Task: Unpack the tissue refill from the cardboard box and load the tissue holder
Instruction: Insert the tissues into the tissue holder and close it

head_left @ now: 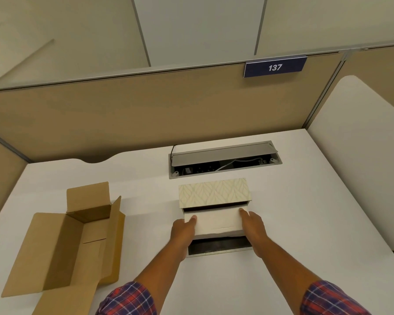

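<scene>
The tissue holder [215,192], cream with a pale leaf pattern, stands at the middle of the white desk with its near side open. A white tissue refill [216,220] sits partly inside that opening. My left hand [184,230] grips the refill's left end and my right hand [252,226] grips its right end. Below the refill lies a flat grey-framed dark panel [218,246], partly hidden by my wrists. The brown cardboard box [64,244] lies open and empty at the left, its flaps spread.
A recessed cable tray [223,159] with its grey lid raised sits behind the holder. Tan partition walls [146,114] close the back and left. A white side panel [359,155] rises at the right. A sign reading 137 [275,67] hangs on the partition.
</scene>
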